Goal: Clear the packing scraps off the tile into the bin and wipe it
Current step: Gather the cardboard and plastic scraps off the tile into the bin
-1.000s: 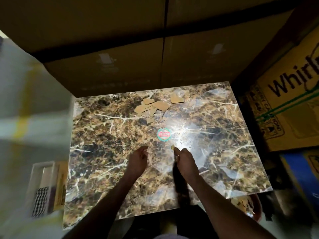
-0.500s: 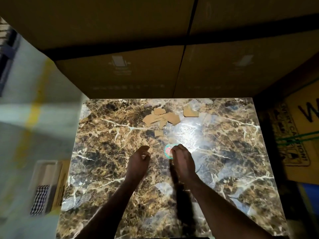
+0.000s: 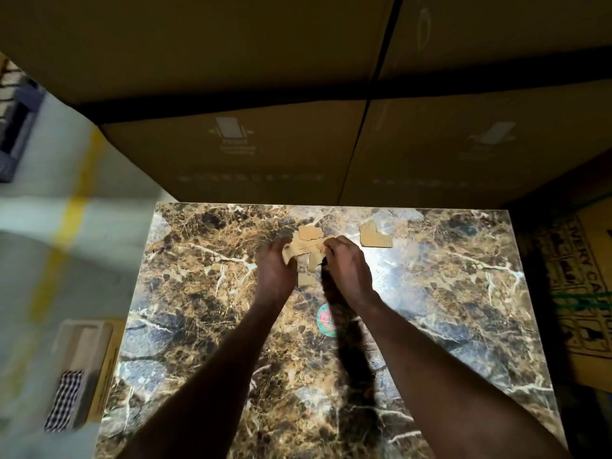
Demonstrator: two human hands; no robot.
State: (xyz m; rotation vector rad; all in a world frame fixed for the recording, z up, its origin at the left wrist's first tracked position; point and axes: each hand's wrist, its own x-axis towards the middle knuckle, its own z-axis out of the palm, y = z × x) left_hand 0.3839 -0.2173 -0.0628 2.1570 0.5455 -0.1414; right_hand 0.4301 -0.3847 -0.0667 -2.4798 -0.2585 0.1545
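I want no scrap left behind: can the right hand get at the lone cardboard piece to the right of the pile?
Probably yes. The lone cardboard piece lies flat on the tile just right of the right hand, with nothing between them.

- tile (image 3: 430, 293): glossy brown and gold marble pattern with white veins and grey-blue patches
- cardboard scraps (image 3: 309, 241): plain tan
- round sticker (image 3: 326, 321): green rim, red and white centre
- cloth (image 3: 63, 400): black-and-white check
- stacked boxes (image 3: 265, 154): dull brown with faint pale print
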